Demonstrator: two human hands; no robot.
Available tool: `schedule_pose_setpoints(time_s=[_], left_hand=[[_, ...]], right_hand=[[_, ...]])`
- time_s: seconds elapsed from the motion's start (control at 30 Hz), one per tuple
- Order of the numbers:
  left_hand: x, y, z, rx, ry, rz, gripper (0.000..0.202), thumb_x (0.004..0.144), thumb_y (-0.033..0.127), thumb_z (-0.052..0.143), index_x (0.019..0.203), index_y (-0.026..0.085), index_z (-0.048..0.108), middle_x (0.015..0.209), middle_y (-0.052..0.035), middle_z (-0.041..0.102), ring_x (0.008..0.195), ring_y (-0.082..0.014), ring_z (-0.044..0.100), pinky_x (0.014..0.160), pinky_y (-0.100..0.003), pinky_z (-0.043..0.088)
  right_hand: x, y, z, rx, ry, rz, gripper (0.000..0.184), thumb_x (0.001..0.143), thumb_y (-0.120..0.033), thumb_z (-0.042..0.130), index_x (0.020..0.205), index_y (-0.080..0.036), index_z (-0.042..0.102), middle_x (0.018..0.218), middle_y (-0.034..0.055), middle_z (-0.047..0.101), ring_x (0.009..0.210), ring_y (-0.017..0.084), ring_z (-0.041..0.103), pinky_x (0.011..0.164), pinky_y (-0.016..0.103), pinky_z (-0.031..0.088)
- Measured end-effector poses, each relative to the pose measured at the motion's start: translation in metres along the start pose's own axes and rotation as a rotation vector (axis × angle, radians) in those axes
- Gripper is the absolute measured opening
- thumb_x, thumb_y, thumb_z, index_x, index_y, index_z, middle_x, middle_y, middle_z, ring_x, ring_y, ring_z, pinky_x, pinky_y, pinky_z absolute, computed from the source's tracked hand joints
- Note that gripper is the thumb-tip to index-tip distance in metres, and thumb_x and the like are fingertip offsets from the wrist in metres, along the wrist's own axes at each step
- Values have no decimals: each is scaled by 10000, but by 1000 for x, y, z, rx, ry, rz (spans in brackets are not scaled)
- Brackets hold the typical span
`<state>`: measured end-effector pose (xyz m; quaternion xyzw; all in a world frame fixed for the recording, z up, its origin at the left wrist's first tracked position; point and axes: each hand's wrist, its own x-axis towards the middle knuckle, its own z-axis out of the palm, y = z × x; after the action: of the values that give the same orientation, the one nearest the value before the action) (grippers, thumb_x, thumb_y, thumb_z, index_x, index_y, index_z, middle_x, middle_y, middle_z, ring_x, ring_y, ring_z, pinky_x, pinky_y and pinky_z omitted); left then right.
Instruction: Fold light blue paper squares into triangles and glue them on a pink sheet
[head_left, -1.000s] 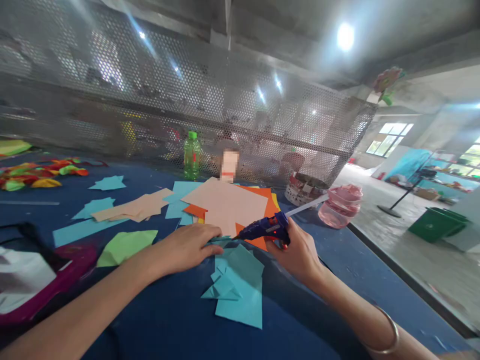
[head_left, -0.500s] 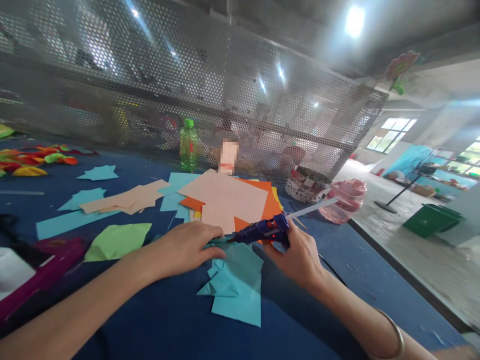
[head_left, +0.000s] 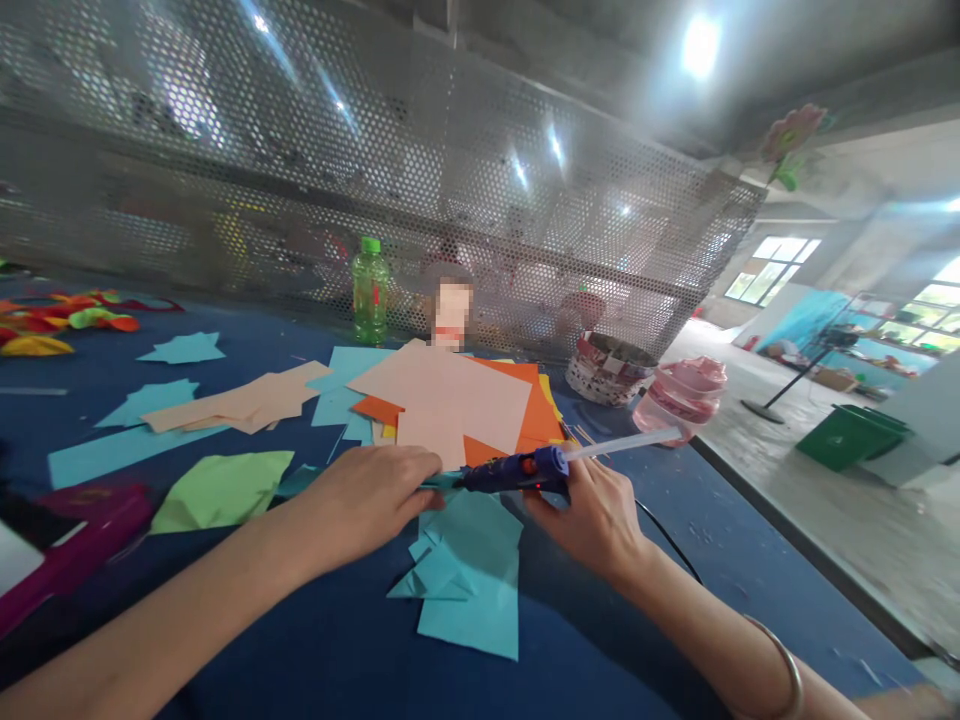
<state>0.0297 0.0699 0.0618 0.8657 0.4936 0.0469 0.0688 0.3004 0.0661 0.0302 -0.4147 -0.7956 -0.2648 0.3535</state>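
My right hand (head_left: 600, 512) is wrapped round the handle of a blue glue gun (head_left: 517, 474), a clear glue stick (head_left: 626, 441) jutting from its back end. The nozzle points left and meets a piece of blue paper (head_left: 444, 480) pinched between the thumb and fingers of my left hand (head_left: 382, 495); much of that piece is hidden by the hand. Below them lie a light blue sheet (head_left: 480, 625) and small folded blue pieces (head_left: 435, 578). Pink paper (head_left: 454, 395) and orange paper (head_left: 531, 405) are spread just beyond both hands.
A bottle with a green cap (head_left: 370, 290) stands by the perforated metal screen (head_left: 315, 170). Right of it are a woven basket (head_left: 609, 368) and a pink plastic container (head_left: 681, 395). Green paper (head_left: 221, 490), beige strips (head_left: 240, 402) and a purple object (head_left: 82, 545) lie to the left.
The glue gun has levelled out, its back end dropping slightly, with the nozzle still at the blue paper in my left hand. The whole view has shifted a little.
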Motion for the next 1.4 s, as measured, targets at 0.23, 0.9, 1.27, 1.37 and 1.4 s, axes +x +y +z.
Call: schedule_pose_setpoints(time_s=[0.23, 0.9, 1.27, 1.37, 1.4], left_hand=[[0, 5, -1, 52, -11, 6, 107, 991, 272, 579, 935, 206, 642, 989, -60, 756, 943, -297, 724, 667, -338, 376], [-1, 6, 0, 119, 12, 11, 113, 998, 234, 550, 952, 210, 651, 957, -49, 750, 915, -291, 729, 657, -349, 399], [-1, 4, 2, 130, 28, 15, 120, 988, 222, 536, 949, 213, 649, 953, -48, 749, 904, -296, 726, 649, -354, 404], [-1, 3, 3, 129, 34, 19, 133, 993, 231, 520, 948, 213, 643, 952, -49, 749, 895, -289, 725, 645, -351, 401], [-1, 3, 3, 129, 34, 21, 135, 995, 232, 516, 948, 213, 641, 953, -49, 748, 893, -287, 724, 645, -351, 400]], right_hand=[[1, -2, -3, -25, -23, -70, 141, 867, -215, 598, 1001, -202, 639, 805, 48, 773, 660, 200, 732, 586, 272, 481], [2, -2, -2, -46, -58, -111, 181, 853, -130, 575, 1020, -199, 582, 833, 58, 761, 690, 210, 734, 597, 274, 501], [1, 0, -2, -55, -115, -93, 201, 854, -143, 623, 1040, -207, 583, 906, 69, 773, 761, 216, 748, 618, 271, 517], [1, 0, -2, -52, -138, -90, 212, 852, -141, 625, 1049, -210, 588, 915, 69, 772, 760, 222, 749, 621, 281, 525], [1, -1, -2, -48, -138, -86, 225, 849, -135, 623, 1058, -209, 589, 913, 69, 772, 763, 226, 750, 624, 284, 530]])
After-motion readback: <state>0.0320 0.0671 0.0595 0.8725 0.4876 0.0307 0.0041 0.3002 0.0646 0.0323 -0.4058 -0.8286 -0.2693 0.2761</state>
